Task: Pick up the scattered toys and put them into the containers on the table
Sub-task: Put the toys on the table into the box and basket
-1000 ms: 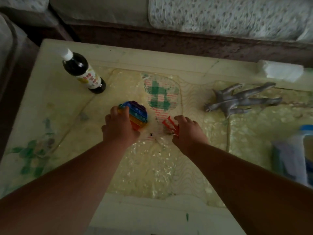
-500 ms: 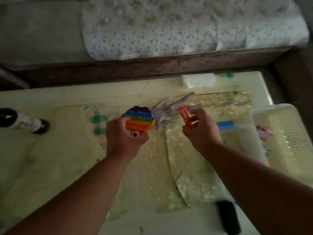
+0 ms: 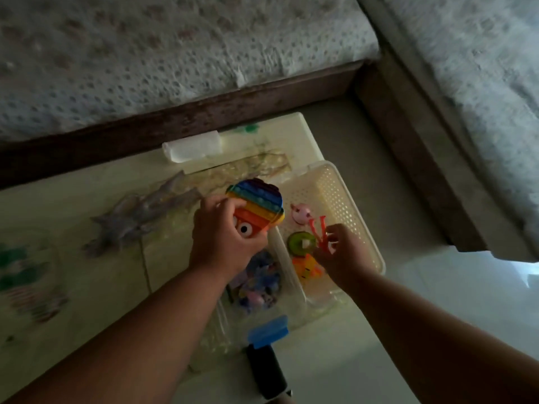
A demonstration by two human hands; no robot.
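My left hand [image 3: 224, 237] grips a rainbow pop-it toy [image 3: 259, 204] with a round eye, held just left of the white perforated basket [image 3: 335, 193]. My right hand [image 3: 345, 252] pinches a small red plastic toy [image 3: 319, 228] over the inside of that basket. In the basket lie a pink toy [image 3: 300, 214], a green ring [image 3: 302, 243] and an orange toy [image 3: 307, 266]. A clear box [image 3: 262, 293] beside the basket holds several small blue and pink toys. A grey figure toy [image 3: 145, 217] lies on the table to the left.
The pale table [image 3: 87, 301] carries a white block [image 3: 192, 147] near its back edge, a blue clip [image 3: 268, 330] and a black object [image 3: 267, 371] at the front. A sofa with a patterned cover [image 3: 175, 53] stands behind, floor at the right.
Both hands have lifted their toys off the table and carried them right. The red toy is now above the basket, and the view has swung right.
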